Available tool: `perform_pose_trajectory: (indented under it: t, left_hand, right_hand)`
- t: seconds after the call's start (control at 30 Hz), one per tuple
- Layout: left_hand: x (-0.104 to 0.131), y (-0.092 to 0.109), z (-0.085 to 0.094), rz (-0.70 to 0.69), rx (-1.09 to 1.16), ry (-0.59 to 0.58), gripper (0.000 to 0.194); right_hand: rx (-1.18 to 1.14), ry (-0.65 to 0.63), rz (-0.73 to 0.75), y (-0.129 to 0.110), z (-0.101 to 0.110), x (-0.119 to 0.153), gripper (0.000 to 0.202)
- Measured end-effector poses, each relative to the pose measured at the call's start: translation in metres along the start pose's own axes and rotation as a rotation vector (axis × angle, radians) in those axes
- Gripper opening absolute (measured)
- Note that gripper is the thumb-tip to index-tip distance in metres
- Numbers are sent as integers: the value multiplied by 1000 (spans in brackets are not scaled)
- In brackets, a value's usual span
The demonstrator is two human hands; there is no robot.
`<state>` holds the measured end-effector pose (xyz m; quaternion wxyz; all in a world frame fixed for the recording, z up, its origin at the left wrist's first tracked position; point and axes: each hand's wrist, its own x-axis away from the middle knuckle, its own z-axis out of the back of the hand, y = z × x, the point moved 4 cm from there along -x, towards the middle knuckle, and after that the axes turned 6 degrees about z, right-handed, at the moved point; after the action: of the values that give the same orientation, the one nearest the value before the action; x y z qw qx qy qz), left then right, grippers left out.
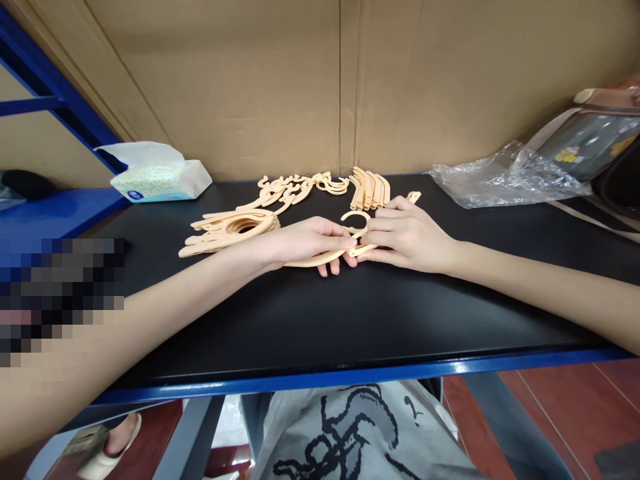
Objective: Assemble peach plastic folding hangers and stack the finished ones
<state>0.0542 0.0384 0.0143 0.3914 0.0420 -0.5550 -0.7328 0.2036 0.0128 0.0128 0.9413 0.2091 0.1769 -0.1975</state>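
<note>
Both my hands meet over the black tabletop on one cream plastic clothes hanger (325,259). My left hand (320,241) pinches its left arm close to the middle, thumb on top and fingertips curled below. My right hand (407,233) is closed on the hanger's right part, whose end pokes out beyond the knuckles. The hanger's curved hook (353,215) rises between the hands, and its centre joint is partly covered by fingers. A stack of assembled-looking hangers (230,230) lies just beyond my left forearm.
Behind the hands lie a heap of small hook pieces (295,190) and a row of curved arm pieces (369,188). A tissue pack (160,175) sits back left. Clear plastic wrap (505,177) and a bag (595,140) are at right. Cardboard (250,87) walls the back; a blue edge (300,383) runs along the front.
</note>
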Motion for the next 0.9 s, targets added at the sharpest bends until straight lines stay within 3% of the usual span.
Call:
perform_pose_trajectory:
  t: [0.9]
  left_hand:
    - [-1, -3, -2, 25, 33, -17, 24]
  right_hand:
    - [-80, 36, -49, -1, -1, -1, 37]
